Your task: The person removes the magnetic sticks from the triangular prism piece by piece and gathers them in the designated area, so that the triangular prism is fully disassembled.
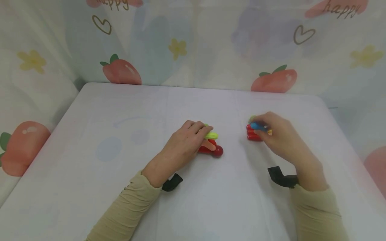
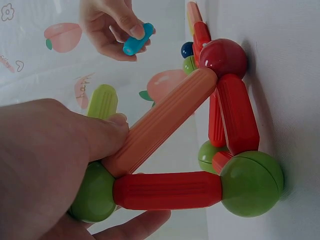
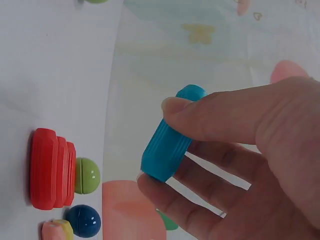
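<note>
Lying near blue rod [image 3: 171,137]: red rods [image 3: 44,170]

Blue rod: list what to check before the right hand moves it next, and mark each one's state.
1. Blue rod pinched by the right hand: ok, between thumb and fingers.
2. Left hand gripping the ball-and-rod frame: ok.
3. Orange rod meeting the dark red ball: ok, touching.
4. Blue rod free of balls: ok, none on either end.
5. Blue rod at the frame: not ok, apart from it.
6. Frame firm enough for another rod: cannot tell.
</note>
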